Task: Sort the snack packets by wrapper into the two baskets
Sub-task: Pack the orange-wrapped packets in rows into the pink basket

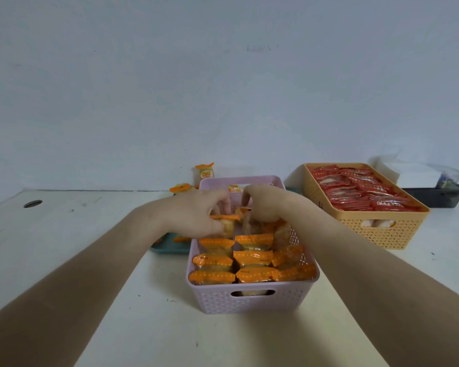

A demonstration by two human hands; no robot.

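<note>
A pink basket [252,300] stands in front of me, filled with rows of orange-wrapped packets [253,256]. Both hands reach into its far half. My left hand [196,215] pinches an orange-wrapped packet [224,221] at the basket's left side. My right hand [263,205] curls over packets further back; what its fingers grip is hidden. To the right, an orange basket [382,231] holds several red-wrapped packets [355,189].
A teal tray [167,245] lies left of the pink basket with an orange packet on it. Two more orange packets [204,172] rest behind the pink basket by the wall. A dark bin [435,197] and white paper sit at the far right. A round hole [33,203] marks the table's left.
</note>
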